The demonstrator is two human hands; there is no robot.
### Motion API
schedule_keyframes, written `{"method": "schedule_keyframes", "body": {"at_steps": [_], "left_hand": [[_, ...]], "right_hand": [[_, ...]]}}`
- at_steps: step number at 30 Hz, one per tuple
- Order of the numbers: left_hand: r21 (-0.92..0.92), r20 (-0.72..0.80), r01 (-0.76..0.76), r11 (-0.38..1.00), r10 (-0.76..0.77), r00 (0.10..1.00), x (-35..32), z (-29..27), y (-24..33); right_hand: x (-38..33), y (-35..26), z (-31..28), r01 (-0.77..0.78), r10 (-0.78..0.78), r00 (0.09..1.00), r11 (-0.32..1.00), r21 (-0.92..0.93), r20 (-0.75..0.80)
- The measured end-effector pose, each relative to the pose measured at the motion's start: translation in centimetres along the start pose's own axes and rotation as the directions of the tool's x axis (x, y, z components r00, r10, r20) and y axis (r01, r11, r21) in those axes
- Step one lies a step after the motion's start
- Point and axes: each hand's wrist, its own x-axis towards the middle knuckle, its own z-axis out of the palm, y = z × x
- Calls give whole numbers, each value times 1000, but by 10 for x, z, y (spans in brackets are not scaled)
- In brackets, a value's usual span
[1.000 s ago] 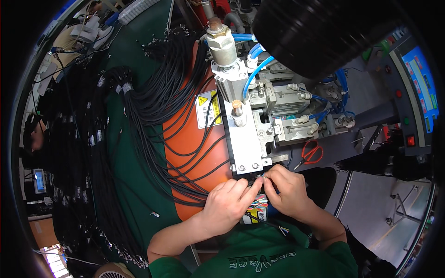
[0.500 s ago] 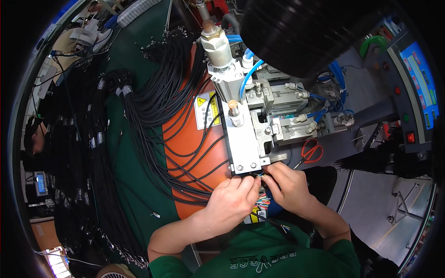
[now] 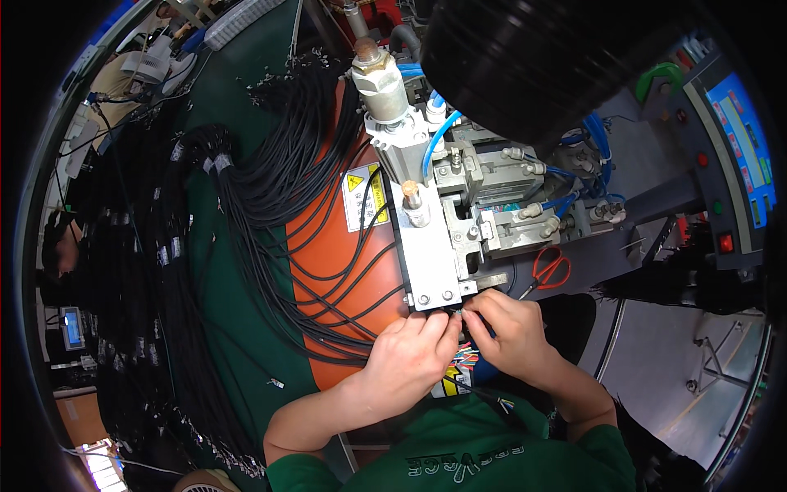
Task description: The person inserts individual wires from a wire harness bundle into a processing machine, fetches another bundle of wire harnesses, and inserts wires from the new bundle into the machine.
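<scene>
In front of the metal pneumatic press (image 3: 428,262), my two hands meet with their fingertips close together, just below its white front block. My left hand (image 3: 406,361) is closed in a pinch at a cable end, mostly hidden by the fingers. Thin, light-coloured wires (image 3: 458,312) show in the small gap between the hands. My right hand (image 3: 512,334) pinches at these wires with thumb and forefinger. Below the fingers sits a bunch of red, white and green wire ends (image 3: 466,356). A black cable with bared coloured wires (image 3: 504,403) lies against my green shirt.
Many black cables (image 3: 270,189) spread across the green mat (image 3: 238,328) and orange surface (image 3: 352,271) on the left. Red-handled scissors (image 3: 551,269) lie right of the press. A control panel with a blue screen (image 3: 742,148) stands far right. A large black cylinder (image 3: 525,66) overhangs the press.
My fingertips have shifted slightly at the wires, and less of the wires shows between them. The right fingers have drawn a little closer together. Cables and press look the same.
</scene>
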Motion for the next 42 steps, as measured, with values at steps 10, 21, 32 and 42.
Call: {"method": "schedule_keyframes", "body": {"at_steps": [10, 21, 32, 42], "left_hand": [[-139, -259, 87, 987, -121, 958, -38, 11, -16], [-521, -151, 125, 844, -236, 960, -32, 11, -21], [-419, -367, -25, 907, -145, 919, -19, 6, -9], [-625, -233, 67, 778, -267, 935, -14, 18, -9]], "right_hand": [[-19, 12, 8, -410, 375, 912, 834, 369, 165], [-2, -20, -2, -126, 35, 979, 876, 466, 200], [-18, -11, -2, -514, 256, 853, 256, 819, 455], [-21, -17, 16, -225, 450, 893, 450, 864, -1]]}}
